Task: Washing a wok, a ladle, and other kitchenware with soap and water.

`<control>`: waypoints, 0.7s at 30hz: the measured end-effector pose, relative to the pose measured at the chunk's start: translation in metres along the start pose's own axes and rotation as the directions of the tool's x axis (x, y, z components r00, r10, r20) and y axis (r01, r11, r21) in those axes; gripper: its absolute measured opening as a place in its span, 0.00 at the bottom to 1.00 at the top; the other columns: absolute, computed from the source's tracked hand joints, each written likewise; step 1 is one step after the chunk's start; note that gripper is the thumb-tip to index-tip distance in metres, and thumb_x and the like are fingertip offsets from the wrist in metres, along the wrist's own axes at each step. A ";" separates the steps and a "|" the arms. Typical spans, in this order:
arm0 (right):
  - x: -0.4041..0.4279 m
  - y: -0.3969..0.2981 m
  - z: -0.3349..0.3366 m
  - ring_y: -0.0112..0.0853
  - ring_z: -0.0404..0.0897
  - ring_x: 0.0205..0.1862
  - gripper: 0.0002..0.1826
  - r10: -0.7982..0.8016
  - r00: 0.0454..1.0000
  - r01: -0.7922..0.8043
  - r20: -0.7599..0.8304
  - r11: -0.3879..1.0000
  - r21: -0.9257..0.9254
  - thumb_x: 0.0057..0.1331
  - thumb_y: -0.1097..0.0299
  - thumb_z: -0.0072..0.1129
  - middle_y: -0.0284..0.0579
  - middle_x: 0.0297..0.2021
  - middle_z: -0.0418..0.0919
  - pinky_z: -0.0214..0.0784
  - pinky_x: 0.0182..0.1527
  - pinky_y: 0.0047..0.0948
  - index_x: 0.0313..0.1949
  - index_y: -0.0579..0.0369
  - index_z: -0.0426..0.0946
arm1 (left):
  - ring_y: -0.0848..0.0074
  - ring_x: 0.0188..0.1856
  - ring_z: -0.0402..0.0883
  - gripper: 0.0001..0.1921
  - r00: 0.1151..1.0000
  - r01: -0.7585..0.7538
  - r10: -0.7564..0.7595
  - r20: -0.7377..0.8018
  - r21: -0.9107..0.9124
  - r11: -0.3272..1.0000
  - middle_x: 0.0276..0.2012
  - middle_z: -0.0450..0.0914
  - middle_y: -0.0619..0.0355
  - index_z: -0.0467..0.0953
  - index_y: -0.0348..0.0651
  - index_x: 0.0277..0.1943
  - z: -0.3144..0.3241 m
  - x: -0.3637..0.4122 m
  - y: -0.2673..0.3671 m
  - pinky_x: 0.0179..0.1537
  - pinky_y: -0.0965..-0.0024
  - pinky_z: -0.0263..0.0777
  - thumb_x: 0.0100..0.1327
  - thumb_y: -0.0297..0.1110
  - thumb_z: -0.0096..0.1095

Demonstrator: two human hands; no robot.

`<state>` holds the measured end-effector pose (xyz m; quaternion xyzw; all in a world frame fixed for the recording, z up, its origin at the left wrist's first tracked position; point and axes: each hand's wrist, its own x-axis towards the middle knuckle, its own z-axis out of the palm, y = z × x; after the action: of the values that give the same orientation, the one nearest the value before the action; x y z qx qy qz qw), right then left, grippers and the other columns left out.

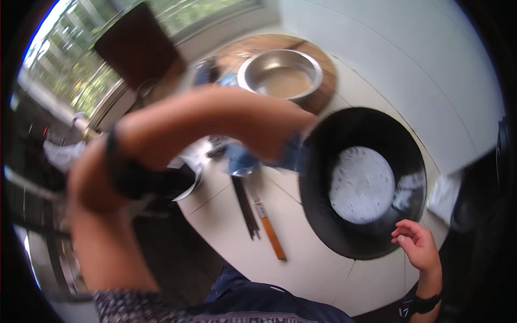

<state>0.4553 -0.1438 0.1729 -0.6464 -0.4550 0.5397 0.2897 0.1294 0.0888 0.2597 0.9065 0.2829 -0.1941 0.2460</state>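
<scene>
A large black wok (323, 226) sits on the white tiled counter before me, with pale, bubbly liquid (362, 185) in its bottom. My right hand (418, 245) is at the wok's lower right rim, fingers loosely curled and holding nothing. Motion blurs my left hand (274, 139), which reaches across to the wok's left side, its arm crossing the view. Against that hand shows a blue, cloth-like thing (291, 155); whether the fingers grip it cannot be made out.
A steel basin (282, 76) of cloudy liquid stands on a round wooden board (325, 72) behind. Dark chopsticks (245, 208) and a wooden-handled utensil (272, 238) lie left of the wok. A blue item (241, 159) is near them. Beyond stands a dark brown panel (141, 44) by the window.
</scene>
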 end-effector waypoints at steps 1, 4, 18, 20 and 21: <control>-0.002 0.011 0.000 0.26 0.76 0.34 0.13 0.065 0.996 -0.064 -0.061 0.998 0.023 0.58 0.77 0.51 0.45 0.34 0.76 0.69 0.39 0.23 0.44 0.64 0.70 | 0.61 0.39 0.77 0.22 0.992 0.076 -0.084 0.090 0.085 0.993 0.34 0.75 0.48 0.67 0.37 0.46 -0.024 -0.010 -0.004 0.39 0.63 0.70 0.45 0.27 0.63; -0.011 0.052 -0.003 0.25 0.76 0.34 0.11 0.106 0.992 -0.112 -0.063 0.989 -0.093 0.58 0.76 0.52 0.44 0.33 0.76 0.69 0.38 0.23 0.42 0.64 0.72 | 0.63 0.33 0.79 0.19 0.919 0.316 -0.386 0.078 0.442 0.840 0.30 0.78 0.50 0.75 0.40 0.37 -0.097 -0.066 0.020 0.35 0.66 0.71 0.39 0.32 0.68; -0.236 0.310 0.014 0.48 0.70 0.46 0.20 0.289 0.448 -0.614 -0.846 0.787 -0.057 0.59 0.74 0.48 0.58 0.51 0.65 0.65 0.45 0.39 0.51 0.66 0.63 | 0.72 0.17 0.78 0.23 0.853 0.034 -0.326 -0.409 -0.579 0.815 0.23 0.77 0.52 0.70 0.25 0.40 -0.190 0.202 -0.035 0.18 0.70 0.77 0.61 0.45 0.52; -0.184 0.219 0.026 0.49 0.70 0.48 0.18 0.347 0.340 -0.706 -0.874 0.708 0.006 0.62 0.61 0.52 0.60 0.46 0.71 0.61 0.50 0.45 0.44 0.63 0.72 | 0.66 0.23 0.80 0.25 0.750 0.198 -0.500 -0.433 -0.574 0.795 0.30 0.77 0.47 0.69 0.27 0.43 -0.168 0.253 -0.018 0.22 0.67 0.77 0.60 0.47 0.53; -0.180 0.207 0.030 0.49 0.70 0.48 0.18 0.348 0.315 -0.725 -0.883 0.688 0.012 0.62 0.61 0.52 0.60 0.46 0.71 0.61 0.50 0.45 0.44 0.63 0.72 | 0.63 0.26 0.80 0.25 0.749 0.269 -0.495 -0.440 -0.481 0.835 0.33 0.77 0.45 0.69 0.27 0.45 -0.153 0.288 -0.029 0.23 0.67 0.77 0.60 0.47 0.53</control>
<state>0.4830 -0.3964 0.0646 -0.9775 -0.1067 0.1255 0.1315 0.3644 0.3150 0.2316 0.7764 0.5566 0.0863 0.2827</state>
